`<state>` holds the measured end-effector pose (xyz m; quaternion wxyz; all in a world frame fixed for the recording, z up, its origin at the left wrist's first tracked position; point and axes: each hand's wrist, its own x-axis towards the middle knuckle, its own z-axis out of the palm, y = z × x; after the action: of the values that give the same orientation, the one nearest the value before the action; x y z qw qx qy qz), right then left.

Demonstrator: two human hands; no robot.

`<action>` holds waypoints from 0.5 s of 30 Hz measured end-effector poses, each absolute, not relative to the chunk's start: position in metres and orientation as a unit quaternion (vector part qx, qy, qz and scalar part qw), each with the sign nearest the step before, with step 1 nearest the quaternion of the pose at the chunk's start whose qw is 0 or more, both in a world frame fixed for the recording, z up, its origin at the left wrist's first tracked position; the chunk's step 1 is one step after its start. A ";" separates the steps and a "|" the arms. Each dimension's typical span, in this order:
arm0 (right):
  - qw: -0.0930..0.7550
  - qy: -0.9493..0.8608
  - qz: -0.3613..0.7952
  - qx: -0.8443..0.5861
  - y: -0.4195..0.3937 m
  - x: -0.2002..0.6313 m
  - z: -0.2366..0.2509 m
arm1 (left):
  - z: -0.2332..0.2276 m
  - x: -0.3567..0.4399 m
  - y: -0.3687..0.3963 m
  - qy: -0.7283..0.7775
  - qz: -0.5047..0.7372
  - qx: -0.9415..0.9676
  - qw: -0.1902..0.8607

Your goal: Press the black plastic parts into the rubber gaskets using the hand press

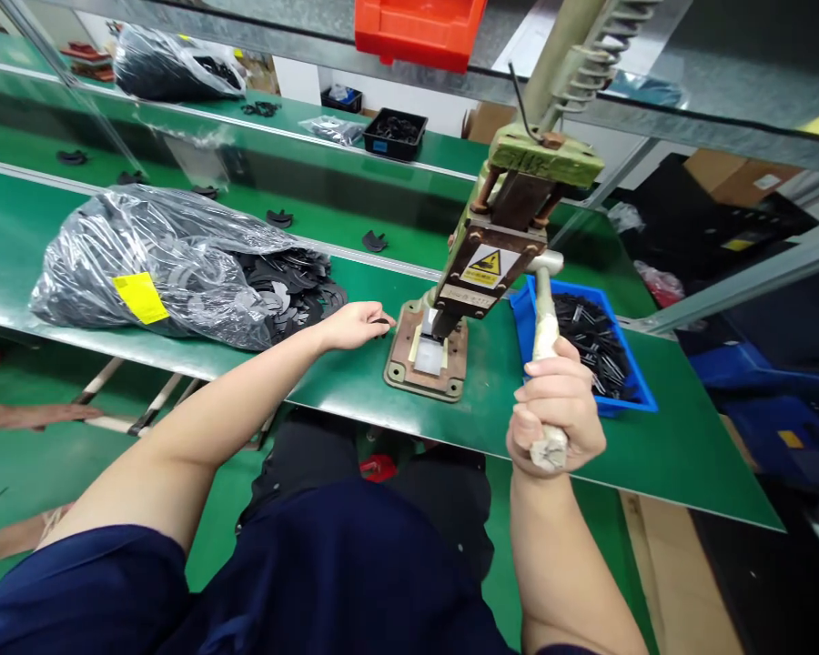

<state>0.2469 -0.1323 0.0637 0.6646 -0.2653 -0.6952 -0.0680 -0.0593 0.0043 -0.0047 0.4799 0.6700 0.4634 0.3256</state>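
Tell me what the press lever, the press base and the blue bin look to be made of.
Lever: likely metal, wrapped in pale worn tape where the right hand grips it. Base: seemingly cast metal, brownish worn paint, bolted corners. Blue bin: apparently moulded plastic, smooth, uniform colour.

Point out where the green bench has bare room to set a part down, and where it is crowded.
Bare green bench lies in front of the left hand, between the plastic bag of black parts and the press. Another bare strip runs along the near edge, right of the right hand, below the blue bin. Between press and bin it is crowded by the lever.
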 end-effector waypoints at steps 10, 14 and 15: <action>0.653 -0.704 -0.065 -0.270 -0.134 0.248 0.062 | -0.029 -0.029 -0.005 0.500 0.423 0.508 0.559; 0.660 -0.699 -0.060 -0.270 -0.134 0.247 0.063 | -0.049 -0.034 -0.004 0.526 0.538 0.598 0.276; 0.660 -0.699 -0.058 -0.270 -0.133 0.247 0.064 | -0.052 -0.040 -0.010 0.520 0.561 0.605 0.222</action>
<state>0.2469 -0.1332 0.0637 0.6595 -0.2702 -0.6991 -0.0578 -0.0398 -0.0096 -0.0520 0.2219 0.6048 0.5195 0.5613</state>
